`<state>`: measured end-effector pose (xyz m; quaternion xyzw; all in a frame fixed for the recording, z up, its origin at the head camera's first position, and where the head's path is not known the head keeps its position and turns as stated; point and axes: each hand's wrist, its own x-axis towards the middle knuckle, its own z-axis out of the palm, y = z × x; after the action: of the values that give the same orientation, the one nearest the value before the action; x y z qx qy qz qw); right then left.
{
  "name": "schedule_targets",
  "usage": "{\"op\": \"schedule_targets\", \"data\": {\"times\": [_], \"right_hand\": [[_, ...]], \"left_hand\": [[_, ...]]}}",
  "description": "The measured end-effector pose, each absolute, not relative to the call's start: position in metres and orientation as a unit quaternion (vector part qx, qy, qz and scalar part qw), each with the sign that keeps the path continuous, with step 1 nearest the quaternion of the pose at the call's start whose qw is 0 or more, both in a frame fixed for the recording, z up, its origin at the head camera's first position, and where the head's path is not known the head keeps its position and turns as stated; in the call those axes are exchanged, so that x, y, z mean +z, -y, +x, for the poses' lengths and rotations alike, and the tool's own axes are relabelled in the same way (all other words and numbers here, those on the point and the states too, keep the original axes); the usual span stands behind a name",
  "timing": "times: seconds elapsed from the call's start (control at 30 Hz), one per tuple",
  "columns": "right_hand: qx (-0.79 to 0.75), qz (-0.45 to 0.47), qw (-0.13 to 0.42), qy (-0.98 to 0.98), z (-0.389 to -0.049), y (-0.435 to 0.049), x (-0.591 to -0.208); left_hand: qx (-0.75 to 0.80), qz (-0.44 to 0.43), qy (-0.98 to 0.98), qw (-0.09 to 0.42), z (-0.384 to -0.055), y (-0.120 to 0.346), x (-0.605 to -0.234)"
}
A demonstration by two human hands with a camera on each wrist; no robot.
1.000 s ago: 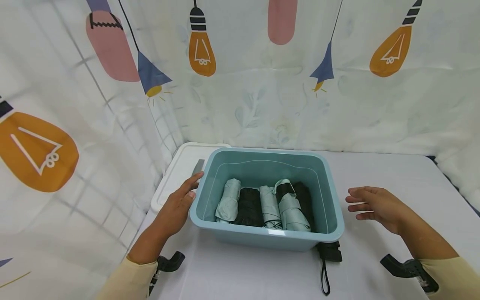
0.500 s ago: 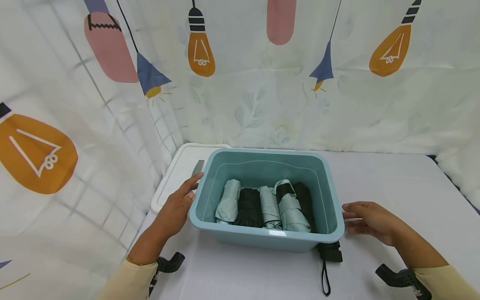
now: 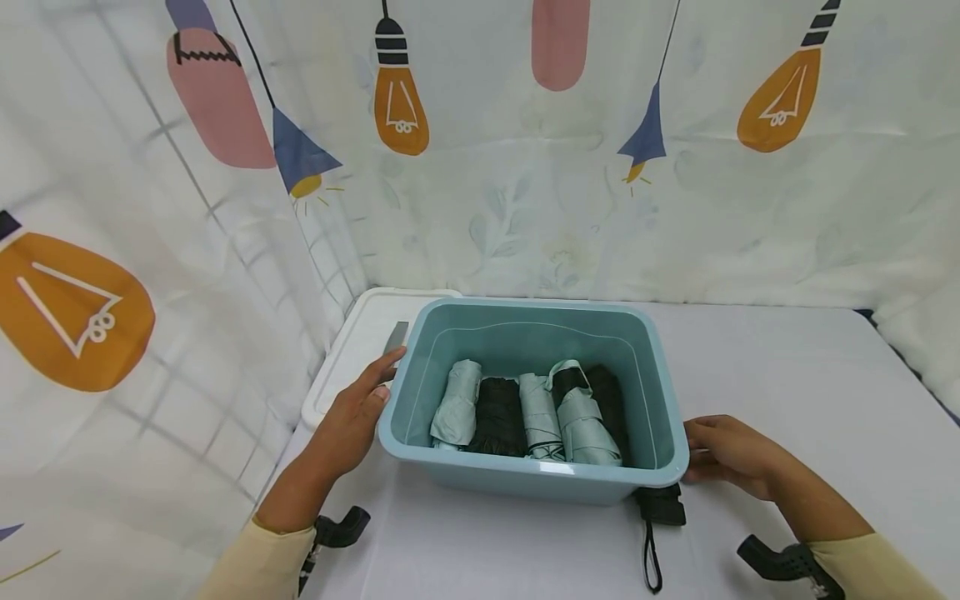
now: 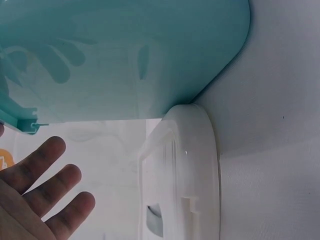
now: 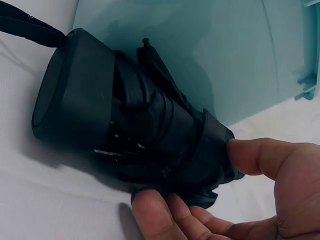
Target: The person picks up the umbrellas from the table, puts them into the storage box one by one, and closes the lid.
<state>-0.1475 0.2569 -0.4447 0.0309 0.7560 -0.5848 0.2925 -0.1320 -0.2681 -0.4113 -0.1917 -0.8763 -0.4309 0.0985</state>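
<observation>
A pale blue plastic tub (image 3: 495,471) holds several rolled bundles, pale ones (image 3: 456,404) and black ones (image 3: 498,417), that look like folded umbrellas. Beside its right wall lies a black folding umbrella (image 5: 155,125) with a wrist strap (image 5: 30,22); in the head view the tub hides most of it, leaving its handle (image 3: 660,505) showing. My right hand (image 3: 731,454) has the thumb on one side of this umbrella and curled fingers on the other. At the tub's left rim my left hand (image 3: 352,421) rests its fingertips, fingers spread and fairly straight in the left wrist view.
A white lid (image 3: 337,358) with a grey handle (image 3: 396,335) lies on the white table (image 3: 780,358), partly behind the tub on the left. Printed curtains (image 3: 525,200) hang along the back and left sides.
My right hand has come down and left to the tub's right side, reaching the black umbrella there. My left hand stays at the rim, and the tub has not moved.
</observation>
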Motion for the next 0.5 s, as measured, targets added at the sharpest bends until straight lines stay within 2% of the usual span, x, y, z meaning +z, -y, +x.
{"op": "schedule_targets", "data": {"times": [0.5], "right_hand": [[-0.566, 0.030, 0.268, -0.779, -0.145, -0.243, -0.444]], "left_hand": [[-0.426, -0.189, 0.879, 0.100, -0.132, 0.268, -0.411]]}}
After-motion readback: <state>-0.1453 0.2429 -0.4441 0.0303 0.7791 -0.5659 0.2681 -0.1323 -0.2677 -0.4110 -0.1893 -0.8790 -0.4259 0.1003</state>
